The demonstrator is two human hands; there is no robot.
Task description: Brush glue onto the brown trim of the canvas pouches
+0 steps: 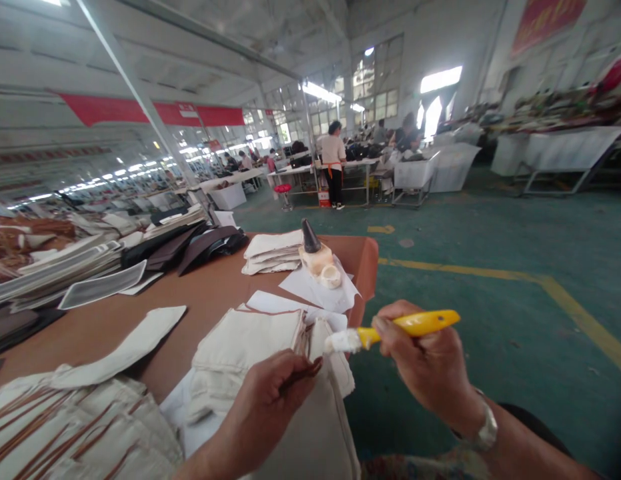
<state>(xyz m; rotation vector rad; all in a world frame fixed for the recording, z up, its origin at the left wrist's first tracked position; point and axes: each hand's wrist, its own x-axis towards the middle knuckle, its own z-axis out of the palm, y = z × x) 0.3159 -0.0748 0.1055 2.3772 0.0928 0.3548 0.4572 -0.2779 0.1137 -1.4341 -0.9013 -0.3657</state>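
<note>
My right hand (420,353) grips a paintbrush (415,324) by its yellow handle. The bristles are coated white and point left, close to the fingertips of my left hand (270,393). Pinched in that left hand is a brown strip (303,371), its end sticking out past the thumb. Behind and below lies a stack of cream fabric pieces (250,337) with brown edges. Another cream fabric piece (310,437) hangs under my left hand along the table's near edge.
On the brown table (210,280) stand a black cone-tipped bottle (311,237), a small white cup (331,277) and a fabric stack (273,252). Cream pieces with brown strips (80,427) lie at left, dark panels (190,247) behind. A person (333,160) stands farther off.
</note>
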